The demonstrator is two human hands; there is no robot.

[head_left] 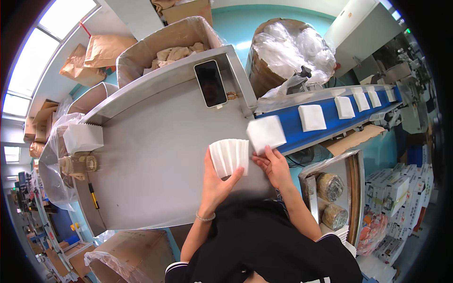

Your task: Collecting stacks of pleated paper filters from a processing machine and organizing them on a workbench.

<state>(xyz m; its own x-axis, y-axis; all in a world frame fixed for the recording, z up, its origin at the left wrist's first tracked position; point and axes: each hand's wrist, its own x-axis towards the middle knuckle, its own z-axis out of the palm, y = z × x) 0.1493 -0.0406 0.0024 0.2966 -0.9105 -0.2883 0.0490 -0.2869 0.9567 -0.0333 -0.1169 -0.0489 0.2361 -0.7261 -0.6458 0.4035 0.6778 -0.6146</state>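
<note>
Holding a fanned stack (230, 155) of white folded pads, the left hand (218, 181) is clamped on it: thumb across the near lower corner, fingers behind, the stack raised just above the steel bench (155, 155). The fan's folds run away from the person, so its long axis points up-picture, toward the phone (211, 83) lying on the bench's far ledge.

Right hand (273, 165): fingers together, fingertips touching the near edge of a single white pad (266, 133). That pad lies at the near end of the blue belt (330, 123), overhanging onto the bench, just beside the stack on its right and slightly farther from the person. The right hand is the nearer one to it; whether it grips or only presses the pad, I cannot tell.

Further pads (312, 117) follow along the belt, spaced apart, receding to the right.

Also present:
- white block (83, 137) at the bench's left edge, well apart from both hands
- lined cardboard box (160, 47) with crumpled brown paper beyond the bench
- drum (290, 52) lined with clear plastic behind the belt
- tray with two round wrapped rolls (330, 187) at lower right
</note>
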